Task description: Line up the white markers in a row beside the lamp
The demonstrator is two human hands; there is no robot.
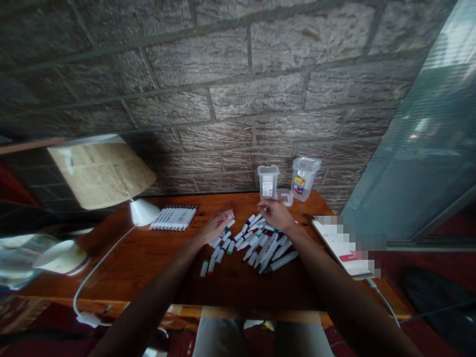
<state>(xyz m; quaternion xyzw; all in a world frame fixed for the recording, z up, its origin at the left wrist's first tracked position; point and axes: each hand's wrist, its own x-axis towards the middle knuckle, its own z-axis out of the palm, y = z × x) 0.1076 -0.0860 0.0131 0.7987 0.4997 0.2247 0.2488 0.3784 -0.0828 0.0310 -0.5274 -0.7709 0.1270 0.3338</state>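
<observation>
A loose heap of white markers (268, 253) with coloured ends lies on the wooden table (148, 258). At the heap's left side is my left hand (215, 228), its fingers drawn together. Something pale shows at those fingertips, too blurred to name. My right hand (275, 214) hovers over the far side of the heap with its fingers curled in. Whatever it may hold is hidden. Farther left, several white markers (173, 218) lie side by side in a neat row.
Two clear plastic containers, a left one (268, 181) and a right one (305, 178), stand against the brick wall, with a clear lid (284, 197) between them. A lamp (104, 171) and paper cup (63, 257) are at left. A white box-like item (342, 245) lies at right.
</observation>
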